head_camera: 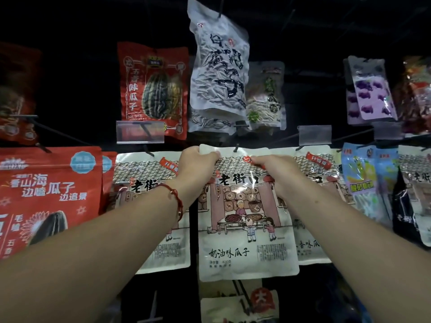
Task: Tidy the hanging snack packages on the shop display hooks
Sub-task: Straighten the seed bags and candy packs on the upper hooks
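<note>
Left hand (199,159) and right hand (271,165) each pinch the top edge of the white seed packet (245,217) at centre, on its hook (236,148); fingertips hidden behind it; a 6 o'clock packet (235,306) is cut off.

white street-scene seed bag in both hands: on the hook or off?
On, apparently: the black hook tip pokes through the top edge of the white street-scene seed bag, with the left hand and right hand pinching its upper corners.
</note>
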